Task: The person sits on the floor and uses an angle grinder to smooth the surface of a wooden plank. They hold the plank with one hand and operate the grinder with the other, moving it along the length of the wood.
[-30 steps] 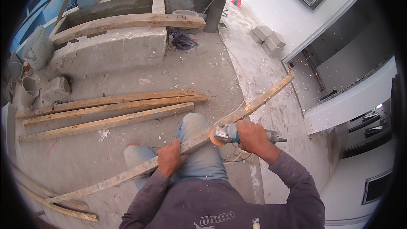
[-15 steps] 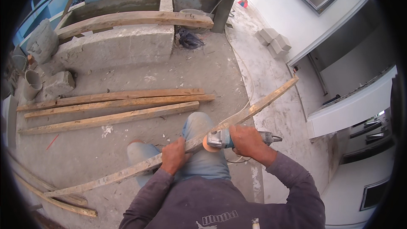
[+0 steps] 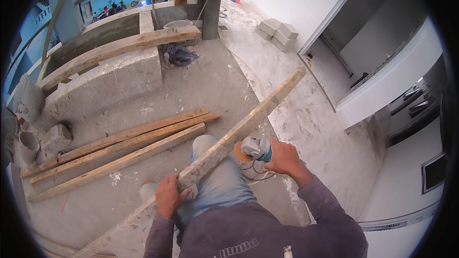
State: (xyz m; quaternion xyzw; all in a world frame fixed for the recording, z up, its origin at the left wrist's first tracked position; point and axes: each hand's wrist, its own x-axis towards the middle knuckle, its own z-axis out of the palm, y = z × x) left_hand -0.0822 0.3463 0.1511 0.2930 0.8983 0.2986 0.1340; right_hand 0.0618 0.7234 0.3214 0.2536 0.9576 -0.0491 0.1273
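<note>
Across my knee lies a long wooden beam (image 3: 224,145), running from the lower left up to the right. My left hand (image 3: 168,196) grips it left of the knee, fingers wrapped over its edge. In my right hand (image 3: 283,156) is an angle grinder (image 3: 256,148) with a grey head and teal body. Its orange disc (image 3: 244,153) faces the beam from the right; whether the two touch I cannot tell. The grinder's rear end is hidden behind my hand and wrist.
Several wooden beams (image 3: 143,136) lie on the concrete floor ahead to the left. Beyond them a low concrete wall (image 3: 110,86) bears another beam (image 3: 134,45). Grey blocks (image 3: 278,32) are stacked by the white wall. A dark cable (image 3: 258,177) loops below the grinder.
My left hand has slid left and down with its part of the beam. The grinder has come off the beam's near side and turned slightly. The whole view has rotated.
</note>
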